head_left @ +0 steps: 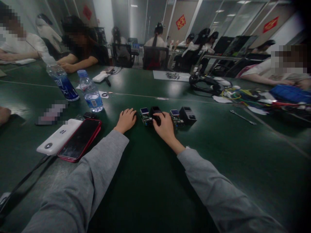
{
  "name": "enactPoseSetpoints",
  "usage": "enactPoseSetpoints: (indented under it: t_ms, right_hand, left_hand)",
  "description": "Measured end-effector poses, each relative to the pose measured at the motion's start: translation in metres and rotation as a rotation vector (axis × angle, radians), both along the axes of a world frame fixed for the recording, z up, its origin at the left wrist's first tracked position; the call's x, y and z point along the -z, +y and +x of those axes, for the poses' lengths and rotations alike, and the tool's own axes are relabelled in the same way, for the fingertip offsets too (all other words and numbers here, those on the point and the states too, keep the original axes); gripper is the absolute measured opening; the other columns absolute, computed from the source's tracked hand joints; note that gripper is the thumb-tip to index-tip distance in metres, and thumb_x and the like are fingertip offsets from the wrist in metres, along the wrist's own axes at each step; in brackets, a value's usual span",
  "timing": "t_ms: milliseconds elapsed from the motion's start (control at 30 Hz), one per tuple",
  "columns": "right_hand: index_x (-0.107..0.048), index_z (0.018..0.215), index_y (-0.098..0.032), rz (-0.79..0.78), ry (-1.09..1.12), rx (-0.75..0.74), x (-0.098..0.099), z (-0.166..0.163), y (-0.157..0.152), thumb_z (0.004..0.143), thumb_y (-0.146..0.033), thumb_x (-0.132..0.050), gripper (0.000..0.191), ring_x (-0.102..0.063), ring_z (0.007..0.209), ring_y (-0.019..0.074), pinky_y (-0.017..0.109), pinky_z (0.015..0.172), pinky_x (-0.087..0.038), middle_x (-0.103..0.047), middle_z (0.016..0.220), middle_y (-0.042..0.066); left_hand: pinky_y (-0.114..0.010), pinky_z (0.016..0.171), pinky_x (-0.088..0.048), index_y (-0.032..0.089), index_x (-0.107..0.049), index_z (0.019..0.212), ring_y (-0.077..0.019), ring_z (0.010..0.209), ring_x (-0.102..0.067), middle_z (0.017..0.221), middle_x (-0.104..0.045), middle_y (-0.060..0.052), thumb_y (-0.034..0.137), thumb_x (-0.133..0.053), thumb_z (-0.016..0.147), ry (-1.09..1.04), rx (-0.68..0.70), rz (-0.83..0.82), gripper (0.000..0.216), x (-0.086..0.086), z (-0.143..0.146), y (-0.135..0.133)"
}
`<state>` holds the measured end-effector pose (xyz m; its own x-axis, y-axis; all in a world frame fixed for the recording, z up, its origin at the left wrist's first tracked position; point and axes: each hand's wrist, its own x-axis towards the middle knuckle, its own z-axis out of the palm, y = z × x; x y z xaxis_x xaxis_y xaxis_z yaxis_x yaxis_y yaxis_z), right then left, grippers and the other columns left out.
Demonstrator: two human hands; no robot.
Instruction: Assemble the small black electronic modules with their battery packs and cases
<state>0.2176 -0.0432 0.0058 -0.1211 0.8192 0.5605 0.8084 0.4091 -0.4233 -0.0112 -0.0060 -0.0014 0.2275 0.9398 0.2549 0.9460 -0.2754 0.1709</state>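
My left hand [126,119] rests on the green table [150,181], fingers curled loosely, holding nothing, just left of a small circuit board with a blue screen [145,116]. My right hand [165,127] is wrapped around a small black part [155,115] in the middle of the row. A second screen board [176,117] and a black box-shaped part [187,115] stand to the right of that hand. Both arms wear grey sleeves.
A white power bank [58,136] and a red-cased phone [79,139] lie at the left, with two water bottles [90,92] behind. Cables, a headset [206,83] and tools clutter the right. Other people sit around the table and at desks behind.
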Motion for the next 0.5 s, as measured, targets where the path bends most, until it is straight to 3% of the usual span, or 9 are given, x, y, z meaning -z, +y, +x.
enactPoseSetpoints:
  t_ms: [500]
  right_hand:
    - [-0.060, 0.125, -0.025, -0.029, -0.033, 0.031, 0.0016, 0.0004, -0.0007, 0.092, -0.033, -0.057, 0.034, -0.047, 0.124, 0.0355, 0.056, 0.096, -0.048, -0.044, 0.130, 0.016]
  left_hand:
    - [-0.053, 0.117, -0.031, 0.020, -0.051, 0.142, -0.0292, 0.142, -0.039, 0.153, -0.046, -0.009, 0.036, -0.033, 0.101, -0.008, 0.009, -0.009, 0.047, 0.0013, -0.0019, 0.0008]
